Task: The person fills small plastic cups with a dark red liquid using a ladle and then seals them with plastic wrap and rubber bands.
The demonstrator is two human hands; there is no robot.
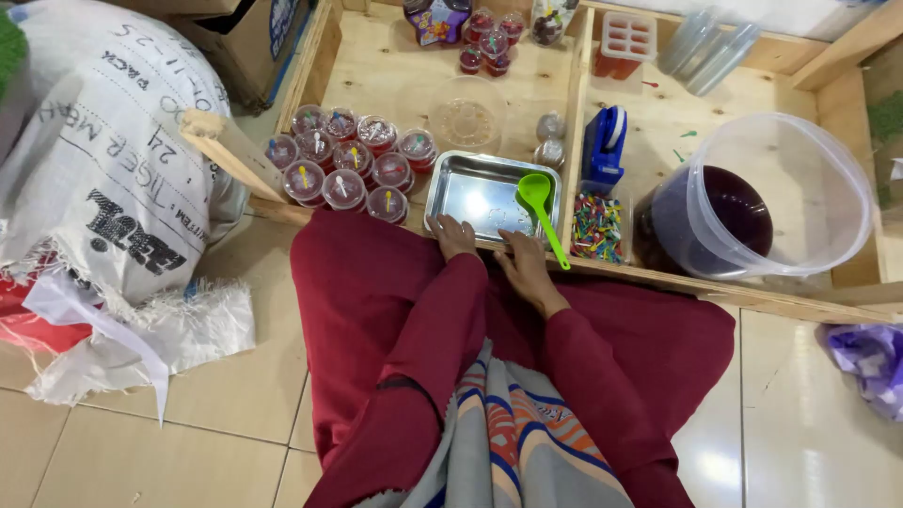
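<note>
Both hands rest at the near edge of a steel tray (475, 193). The left hand (453, 235) lies palm down with fingers loosely curled over the tray's near rim, holding nothing. The right hand (523, 268) lies just beside it, fingers stretched forward and touching the rim near the handle of a green ladle (538, 205); whether it grips the handle I cannot tell. Red sleeves cover both forearms, which run close together from the lap up to the tray.

The tray is shallow, rectangular and shiny, with rounded corners and a bare, reflective bottom. It sits on a low wooden tabletop (395, 66) with raised edges. The ladle's round bowl lies inside the tray at its right end, and the long handle slants out over the near rim.

Left of the tray stands a cluster of small sealed cups (348, 165) of red liquid, each with a coloured bit on top. Behind the tray is a clear round lid (465, 118). To the right lie a box of coloured sticks (596, 226), a blue tape dispenser (605, 141), and a big clear bucket (752, 202) of dark liquid.
</note>
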